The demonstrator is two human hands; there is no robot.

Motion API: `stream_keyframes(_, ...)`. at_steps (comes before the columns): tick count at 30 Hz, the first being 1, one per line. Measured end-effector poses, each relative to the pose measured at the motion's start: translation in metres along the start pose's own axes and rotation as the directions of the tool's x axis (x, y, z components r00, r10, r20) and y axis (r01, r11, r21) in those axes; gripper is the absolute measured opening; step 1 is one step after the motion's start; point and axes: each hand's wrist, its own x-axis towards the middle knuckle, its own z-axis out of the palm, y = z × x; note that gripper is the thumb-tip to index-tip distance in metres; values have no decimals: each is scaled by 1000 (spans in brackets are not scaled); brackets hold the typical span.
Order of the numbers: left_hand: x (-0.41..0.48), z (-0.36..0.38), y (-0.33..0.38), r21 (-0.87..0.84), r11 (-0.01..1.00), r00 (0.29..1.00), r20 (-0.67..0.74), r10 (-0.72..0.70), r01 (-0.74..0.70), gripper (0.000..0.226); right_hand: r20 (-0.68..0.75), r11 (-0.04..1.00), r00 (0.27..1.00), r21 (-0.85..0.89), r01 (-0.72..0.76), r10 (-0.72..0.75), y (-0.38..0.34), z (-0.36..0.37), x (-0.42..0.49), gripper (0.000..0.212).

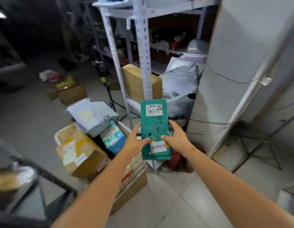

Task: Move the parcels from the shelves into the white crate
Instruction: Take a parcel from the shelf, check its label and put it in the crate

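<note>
Carrying step, I judge: the left hand [136, 141] and right hand [177, 138] clamp fingers and thumbs on the green parcel [153, 127], held clear of the shelf [143, 46] at 12 o'clock, and next it must swing toward 8 o'clock onto the heaped white crate [57, 137].

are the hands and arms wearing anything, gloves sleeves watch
Nothing worn shows. The left hand and right hand are bare: no gloves, rings or watch visible. The left forearm and right forearm are bare down to the frame's edge, no sleeve in view.
</note>
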Motion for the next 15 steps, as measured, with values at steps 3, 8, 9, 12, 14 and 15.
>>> stream_keyframes(3,-2,-38,-23,-46,997,996,-68,-62,59,74,99,999,994,-22,47,-44,-20,40,10,71)
stream_keyframes(8,12,-104,-53,-132,986,974,-187,-125,101,80,210,996,974,-6,93,-89,-60,106,40,68)
stream_keyframes(9,15,-117,-56,-153,982,970,-199,-137,107,80,227,995,969,0,103,-101,-67,118,46,69)
stream_keyframes(12,29,-147,-65,-211,973,963,-227,-145,97,77,259,993,959,24,117,-119,-89,149,66,71)
stream_keyframes(14,36,-165,-70,-232,968,955,-256,-152,92,74,280,993,952,32,116,-120,-99,168,80,71)
stream_keyframes(15,41,-173,-73,-238,966,950,-269,-160,96,74,292,992,948,33,119,-124,-105,177,87,70)
